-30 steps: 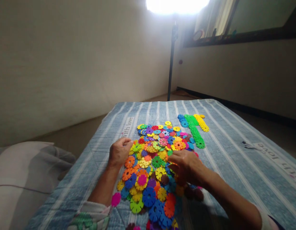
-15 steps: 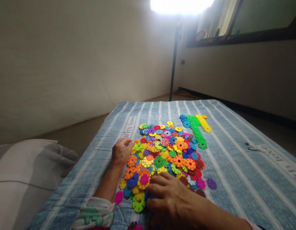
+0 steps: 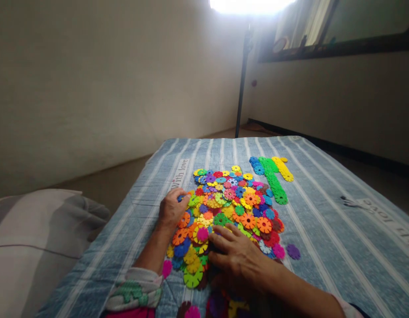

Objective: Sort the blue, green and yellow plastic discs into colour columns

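Observation:
A heap of flat, many-coloured plastic flower discs (image 3: pixel 230 207) lies on a blue striped bedcover (image 3: pixel 323 207). My left hand (image 3: pixel 171 210) rests at the heap's left edge, fingers curled against the discs. Flat on the near part of the heap lies my right hand (image 3: pixel 237 256), its fingers spread and pressing the discs. Rows of sorted discs sit at the far right of the heap: blue (image 3: pixel 257 167), green (image 3: pixel 273 181) and yellow (image 3: pixel 283 168). A lone purple disc (image 3: pixel 293 251) lies to the right.
A grey pillow (image 3: pixel 35 238) lies to the left of the bedcover. A black lamp stand (image 3: pixel 240 88) rises behind the bed under a bright light. A dark window ledge (image 3: pixel 333 48) runs along the right wall.
My right hand drew back from the heap's right side to its near part and now lies flat on the discs. My left hand stayed at the left edge.

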`<state>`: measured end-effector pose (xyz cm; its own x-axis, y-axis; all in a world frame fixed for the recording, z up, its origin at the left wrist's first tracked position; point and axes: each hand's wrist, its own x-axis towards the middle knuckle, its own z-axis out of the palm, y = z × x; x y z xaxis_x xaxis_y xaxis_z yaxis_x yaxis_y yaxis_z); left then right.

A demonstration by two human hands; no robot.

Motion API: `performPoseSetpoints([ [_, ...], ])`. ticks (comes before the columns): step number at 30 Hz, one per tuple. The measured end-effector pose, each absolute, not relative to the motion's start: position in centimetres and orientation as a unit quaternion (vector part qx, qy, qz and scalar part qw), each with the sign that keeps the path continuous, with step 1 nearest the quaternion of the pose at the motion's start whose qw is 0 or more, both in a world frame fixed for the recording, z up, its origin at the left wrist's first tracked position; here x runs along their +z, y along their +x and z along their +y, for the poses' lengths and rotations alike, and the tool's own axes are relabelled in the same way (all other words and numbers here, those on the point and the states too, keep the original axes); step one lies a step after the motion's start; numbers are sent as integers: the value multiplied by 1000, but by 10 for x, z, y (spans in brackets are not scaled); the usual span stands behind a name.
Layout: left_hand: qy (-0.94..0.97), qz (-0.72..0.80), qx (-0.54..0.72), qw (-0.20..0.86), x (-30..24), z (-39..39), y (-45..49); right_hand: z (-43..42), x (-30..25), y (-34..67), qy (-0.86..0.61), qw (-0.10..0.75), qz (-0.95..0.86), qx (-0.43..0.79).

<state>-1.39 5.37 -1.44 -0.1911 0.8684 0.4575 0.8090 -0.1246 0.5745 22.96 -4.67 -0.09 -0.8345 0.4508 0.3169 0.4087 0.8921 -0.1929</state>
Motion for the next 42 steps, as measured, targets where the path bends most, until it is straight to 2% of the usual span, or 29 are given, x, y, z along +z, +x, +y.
performPoseSetpoints([
  [12,640,653,402,50,-13,51,-9,-21,-14,242,-355,257,-898,-38],
  [18,638,656,398,60,-13,50,-7,-24,-11,242,-328,283,-900,-48],
  [26,643,653,395,62,-14,50,-5,-37,-6,227,-253,240,-937,15],
  [34,652,643,396,63,-15,48,0,-34,-2,218,-307,176,-935,17],
  [39,655,642,394,60,-16,49,0,-23,-11,223,-389,195,-900,2],
  [42,654,644,393,61,-15,48,-1,-20,-12,227,-383,223,-897,1],
])
